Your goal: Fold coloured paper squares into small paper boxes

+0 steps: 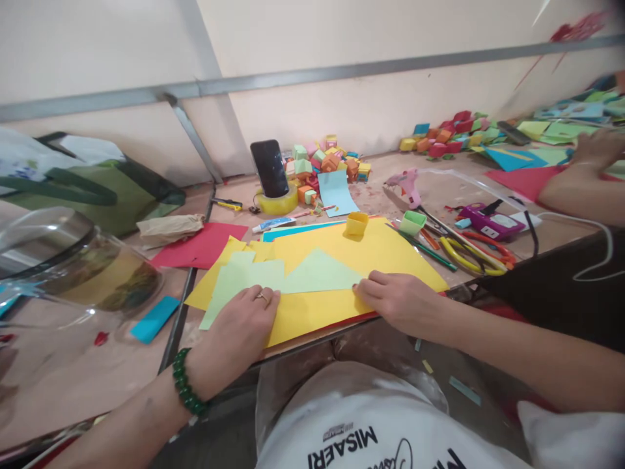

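Note:
A light green sheet of paper (319, 273) with a pointed, folded-looking part lies on a yellow sheet (312, 319). My left hand (249, 322), with a ring and a green bead bracelet, rests on the green paper's near left part. Its fingers are curled together and the fingertips are partly hidden. My right hand (398, 299) has its fingers closed at the right tip of the green paper. Small open paper boxes, one yellow (357, 224) and one light green (413, 223), stand beyond.
A phone (270, 168) leans in a tape roll (277, 202) before piled paper cubes (303, 166). At right lie a pink glue gun (406, 186), yellow-handled scissors (471, 257) and a purple power strip (491, 221). A glass teapot (107, 273) stands left. Another person's arm (586, 176) reaches in at right.

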Demonstrator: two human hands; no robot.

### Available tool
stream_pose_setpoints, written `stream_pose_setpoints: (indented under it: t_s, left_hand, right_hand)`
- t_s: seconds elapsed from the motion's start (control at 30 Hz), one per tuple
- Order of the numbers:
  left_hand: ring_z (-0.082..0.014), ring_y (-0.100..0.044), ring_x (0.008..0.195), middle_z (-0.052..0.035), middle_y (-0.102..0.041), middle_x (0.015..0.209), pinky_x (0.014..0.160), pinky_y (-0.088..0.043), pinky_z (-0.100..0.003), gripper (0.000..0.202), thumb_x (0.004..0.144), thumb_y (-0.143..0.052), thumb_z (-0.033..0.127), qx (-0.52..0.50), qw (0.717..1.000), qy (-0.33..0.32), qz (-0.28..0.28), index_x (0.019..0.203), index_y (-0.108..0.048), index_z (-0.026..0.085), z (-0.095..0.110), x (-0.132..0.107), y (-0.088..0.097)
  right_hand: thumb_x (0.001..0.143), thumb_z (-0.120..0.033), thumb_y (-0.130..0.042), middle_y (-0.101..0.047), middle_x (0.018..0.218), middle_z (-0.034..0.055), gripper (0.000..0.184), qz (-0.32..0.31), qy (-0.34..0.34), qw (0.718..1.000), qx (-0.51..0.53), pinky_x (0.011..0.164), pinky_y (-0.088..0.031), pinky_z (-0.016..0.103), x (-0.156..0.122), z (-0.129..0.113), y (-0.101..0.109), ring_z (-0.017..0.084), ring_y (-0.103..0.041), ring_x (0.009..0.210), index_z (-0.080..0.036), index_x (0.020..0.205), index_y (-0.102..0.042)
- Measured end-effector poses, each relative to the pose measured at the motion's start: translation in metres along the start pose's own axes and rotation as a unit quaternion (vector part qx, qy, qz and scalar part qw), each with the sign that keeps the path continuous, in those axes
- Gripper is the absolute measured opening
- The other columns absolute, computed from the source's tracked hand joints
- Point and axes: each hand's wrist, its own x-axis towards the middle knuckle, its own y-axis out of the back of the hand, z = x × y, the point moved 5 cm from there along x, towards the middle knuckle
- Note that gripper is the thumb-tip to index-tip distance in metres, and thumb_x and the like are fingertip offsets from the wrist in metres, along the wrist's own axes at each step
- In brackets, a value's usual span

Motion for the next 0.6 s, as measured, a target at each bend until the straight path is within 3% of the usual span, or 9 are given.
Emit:
stream_pose_setpoints:
  t_s: [0.13,0.27,0.33,0.43,0.6]
  left_hand:
    - [-0.0269,-0.061,0.085,-0.0168,-0.067,0.092,0.079,-0.049,-0.041,0.035,0.076,-0.041,0.000,-0.001,1.000,0.026,0.006,0.099,-0.067,0.009,-0.012,-0.007,-0.006]
    - [-0.0236,-0.062,0.078,-0.0104,-0.065,0.084,0.074,-0.048,-0.037,0.025,0.081,-0.043,0.008,-0.023,0.999,0.023,0.007,0.078,-0.067,0.016,-0.029,0.008,-0.006]
    - [-0.0219,-0.062,0.085,-0.0090,-0.065,0.090,0.075,-0.048,-0.033,0.025,0.086,-0.044,0.017,-0.049,0.997,0.041,0.046,0.099,-0.066,0.018,-0.034,0.023,-0.001]
    - [-0.0234,-0.061,0.098,-0.0114,-0.063,0.107,0.078,-0.049,-0.032,0.043,0.089,-0.048,0.035,-0.090,0.993,0.039,0.069,0.128,-0.050,0.018,-0.025,0.047,0.004]
    - [-0.0311,-0.059,0.106,-0.0209,-0.061,0.114,0.084,-0.048,-0.039,0.070,0.080,-0.060,0.051,-0.140,0.986,0.086,0.042,0.132,-0.045,0.006,-0.014,0.067,0.003]
  right_hand:
    - [0.086,-0.003,-0.044,-0.061,0.088,0.0094,0.023,0.027,-0.037,0.999,-0.022,0.063,-0.042,0.031,-0.023,0.003,0.007,0.020,-0.050,0.077,-0.012,0.096,-0.062]
    - [0.081,-0.002,-0.048,-0.061,0.086,0.0095,0.021,0.036,-0.058,0.997,-0.024,0.062,-0.042,0.030,-0.024,0.001,0.007,0.019,-0.050,0.076,-0.013,0.090,-0.064]
    - [0.080,-0.002,-0.050,-0.061,0.087,0.0097,0.021,0.035,-0.070,0.997,-0.019,0.063,-0.043,0.030,-0.022,0.002,0.006,0.019,-0.051,0.077,-0.013,0.091,-0.064]
    - [0.079,-0.003,-0.050,-0.062,0.088,0.0096,0.025,0.036,-0.087,0.996,-0.002,0.066,-0.046,0.030,-0.021,0.005,0.007,0.020,-0.052,0.081,-0.014,0.095,-0.065]
    - [0.082,-0.005,-0.043,-0.064,0.095,0.0097,0.032,0.046,-0.128,0.988,0.072,0.073,-0.051,0.031,-0.025,0.012,0.018,0.019,-0.055,0.088,-0.018,0.101,-0.066]
